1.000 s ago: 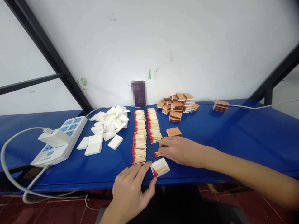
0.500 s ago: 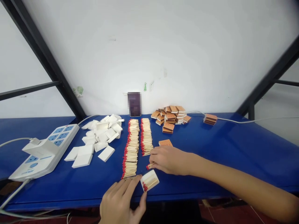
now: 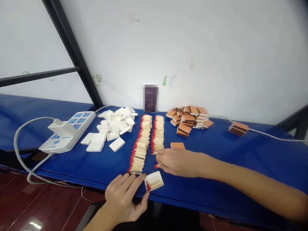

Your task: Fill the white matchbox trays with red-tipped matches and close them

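Note:
My left hand grips the left edge of a small white matchbox tray between thumb and forefinger, at the table's front edge. Several red-tipped matches lie in that tray. My right hand is closed on a small bunch of matches, just beyond the tray; their red heads point left out of the fingers. Two long rows of loose matches, a left row and a shorter right row, run away from me. One orange matchbox cover lies behind my right hand.
White trays are heaped left of the rows. Orange matchboxes are piled at the back right, with a small stack beside a cable. A white power strip with a plug lies left. A pixelated dark object leans on the wall.
The camera view has swung left and tilted, so everything sits differently in it. Both hands keep their holds, on the tray and on the matches.

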`<state>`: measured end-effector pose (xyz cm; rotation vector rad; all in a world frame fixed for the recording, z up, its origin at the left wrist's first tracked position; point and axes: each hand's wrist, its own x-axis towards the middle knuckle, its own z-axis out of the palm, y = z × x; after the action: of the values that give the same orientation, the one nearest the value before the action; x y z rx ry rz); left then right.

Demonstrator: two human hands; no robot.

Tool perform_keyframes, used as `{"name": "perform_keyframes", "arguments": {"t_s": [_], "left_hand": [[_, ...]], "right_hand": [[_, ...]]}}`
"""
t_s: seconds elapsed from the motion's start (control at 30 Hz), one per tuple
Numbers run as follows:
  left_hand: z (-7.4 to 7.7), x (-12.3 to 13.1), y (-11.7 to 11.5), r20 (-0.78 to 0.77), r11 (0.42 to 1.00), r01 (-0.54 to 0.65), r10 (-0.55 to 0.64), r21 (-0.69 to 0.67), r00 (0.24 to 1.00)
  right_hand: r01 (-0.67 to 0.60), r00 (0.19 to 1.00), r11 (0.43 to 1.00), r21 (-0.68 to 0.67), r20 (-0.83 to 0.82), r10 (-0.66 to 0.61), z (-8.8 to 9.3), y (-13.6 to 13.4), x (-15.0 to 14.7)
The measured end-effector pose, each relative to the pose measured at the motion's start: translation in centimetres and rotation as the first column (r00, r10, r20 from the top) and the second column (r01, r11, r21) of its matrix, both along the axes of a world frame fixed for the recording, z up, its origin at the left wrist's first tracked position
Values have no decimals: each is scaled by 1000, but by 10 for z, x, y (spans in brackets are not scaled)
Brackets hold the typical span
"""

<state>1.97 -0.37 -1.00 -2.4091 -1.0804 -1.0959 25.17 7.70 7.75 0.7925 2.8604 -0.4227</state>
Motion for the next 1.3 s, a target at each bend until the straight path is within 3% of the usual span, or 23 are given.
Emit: {"name": "perform_keyframes", "arguments": {"t_s": [0.33, 0.7, 0.93, 1.17, 1.3], "left_hand": [[6, 5, -4, 56, 997, 0, 4, -79, 998], [11, 2, -3, 77, 974, 64, -48, -218, 996], [29, -7, 0, -64, 895, 91, -132, -437, 989], [34, -9, 6, -56, 861, 118, -167, -495, 984], [33, -10, 6, -32, 848, 112, -151, -518, 988]], "right_hand": [[82, 997, 988, -128, 19, -80, 7, 6, -8], [129, 991, 987, -97, 59, -124, 14, 1, -8], [150, 988, 986, -74, 36, -147, 14, 6, -4], [69, 990, 970, -231, -105, -95, 18, 8, -1], [48, 990, 982, -185, -124, -72, 22, -9, -10]]}}
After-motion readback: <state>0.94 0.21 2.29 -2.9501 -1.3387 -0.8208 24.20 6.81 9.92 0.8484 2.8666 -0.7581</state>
